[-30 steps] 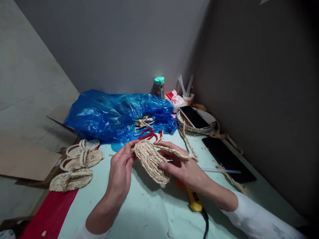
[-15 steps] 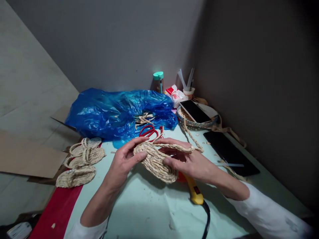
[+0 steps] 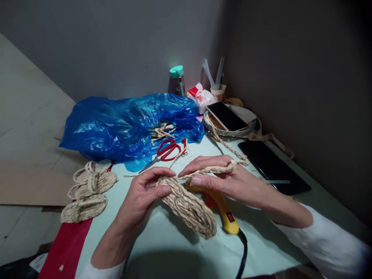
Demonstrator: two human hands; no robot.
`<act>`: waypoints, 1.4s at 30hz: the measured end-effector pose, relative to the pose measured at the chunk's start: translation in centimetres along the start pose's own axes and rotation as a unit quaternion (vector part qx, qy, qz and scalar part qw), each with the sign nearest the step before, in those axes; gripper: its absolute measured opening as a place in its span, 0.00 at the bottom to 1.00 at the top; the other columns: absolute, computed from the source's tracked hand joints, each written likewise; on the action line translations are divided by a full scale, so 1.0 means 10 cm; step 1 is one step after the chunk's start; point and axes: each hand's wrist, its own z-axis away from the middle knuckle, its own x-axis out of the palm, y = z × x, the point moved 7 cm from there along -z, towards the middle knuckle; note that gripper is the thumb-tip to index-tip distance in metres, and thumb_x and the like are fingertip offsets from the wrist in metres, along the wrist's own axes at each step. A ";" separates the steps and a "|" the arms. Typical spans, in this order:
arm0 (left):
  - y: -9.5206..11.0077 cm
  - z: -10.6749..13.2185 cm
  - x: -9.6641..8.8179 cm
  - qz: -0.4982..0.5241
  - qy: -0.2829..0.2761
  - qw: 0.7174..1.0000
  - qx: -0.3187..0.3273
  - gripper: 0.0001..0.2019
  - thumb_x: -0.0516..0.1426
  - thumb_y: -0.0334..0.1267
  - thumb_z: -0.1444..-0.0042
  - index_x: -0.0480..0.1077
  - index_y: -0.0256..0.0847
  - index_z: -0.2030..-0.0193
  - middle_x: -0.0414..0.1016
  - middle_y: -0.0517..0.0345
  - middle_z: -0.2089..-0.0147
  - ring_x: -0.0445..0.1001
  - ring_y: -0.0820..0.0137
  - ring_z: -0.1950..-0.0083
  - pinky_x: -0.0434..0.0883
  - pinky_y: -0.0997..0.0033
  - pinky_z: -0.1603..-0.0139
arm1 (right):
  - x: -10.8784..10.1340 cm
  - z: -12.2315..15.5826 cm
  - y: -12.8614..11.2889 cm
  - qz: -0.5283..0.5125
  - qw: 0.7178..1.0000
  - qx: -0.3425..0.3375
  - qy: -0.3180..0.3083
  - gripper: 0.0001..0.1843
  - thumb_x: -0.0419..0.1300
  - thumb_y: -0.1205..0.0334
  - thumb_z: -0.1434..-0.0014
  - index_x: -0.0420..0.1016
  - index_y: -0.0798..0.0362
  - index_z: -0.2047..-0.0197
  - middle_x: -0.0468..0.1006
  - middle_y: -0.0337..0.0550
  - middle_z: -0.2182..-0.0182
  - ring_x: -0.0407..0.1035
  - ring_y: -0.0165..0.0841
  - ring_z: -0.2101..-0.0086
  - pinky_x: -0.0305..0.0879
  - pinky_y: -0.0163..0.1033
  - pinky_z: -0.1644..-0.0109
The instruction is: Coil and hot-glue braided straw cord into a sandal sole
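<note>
My left hand (image 3: 147, 197) is closed on the upper left end of an oval sole of coiled straw braid (image 3: 190, 209), thumb on top and fingers behind. From that end a loose straw braid (image 3: 213, 169) runs right into my right hand (image 3: 223, 176), which pinches it between thumb and fingers. The braid's tail goes on past this hand toward the round basket. Just under my right hand lies a yellow glue gun (image 3: 228, 215) with a black cord, its front partly hidden. Red-handled scissors (image 3: 168, 150) lie beyond my hands.
Several small woven straw sandals (image 3: 84, 209) sit at the left table edge. A blue plastic bag (image 3: 116, 128) with straw strips lies at the back. To the right are a round basket (image 3: 229, 133) with a phone (image 3: 226, 116) on it and a black tablet (image 3: 270, 166).
My right hand has left the sole's face and now pinches the loose braid, drawn to the right. The sole's free end tilts lower. The whole view has shifted slightly.
</note>
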 end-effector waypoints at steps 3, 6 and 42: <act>-0.03 0.00 0.04 0.033 -0.001 0.999 -0.021 0.13 0.74 0.38 0.58 0.83 0.46 0.63 0.80 0.61 0.70 0.75 0.76 0.71 0.69 0.82 0.69 | -0.02 -0.01 0.01 -0.029 1.000 0.003 -0.004 0.08 0.65 0.59 0.35 0.84 0.55 0.60 0.85 0.42 0.60 0.77 0.33 0.58 0.70 0.35 0.53; -0.07 0.02 0.07 0.045 -0.011 0.998 -0.045 0.13 0.75 0.38 0.59 0.83 0.45 0.63 0.80 0.60 0.71 0.75 0.76 0.72 0.69 0.83 0.70 | -0.01 -0.01 -0.01 -0.043 0.999 -0.005 -0.031 0.08 0.65 0.61 0.35 0.84 0.55 0.60 0.83 0.41 0.61 0.77 0.32 0.58 0.69 0.35 0.54; -0.07 -0.07 -0.16 0.108 0.118 0.986 0.051 0.19 0.77 0.38 0.69 0.84 0.43 0.66 0.83 0.56 0.63 0.78 0.70 0.64 0.75 0.77 0.63 | -0.28 -1.35 -0.05 0.231 0.966 0.113 -0.012 0.15 0.59 0.51 0.30 0.75 0.57 0.54 0.77 0.41 0.63 0.72 0.30 0.67 0.73 0.38 0.63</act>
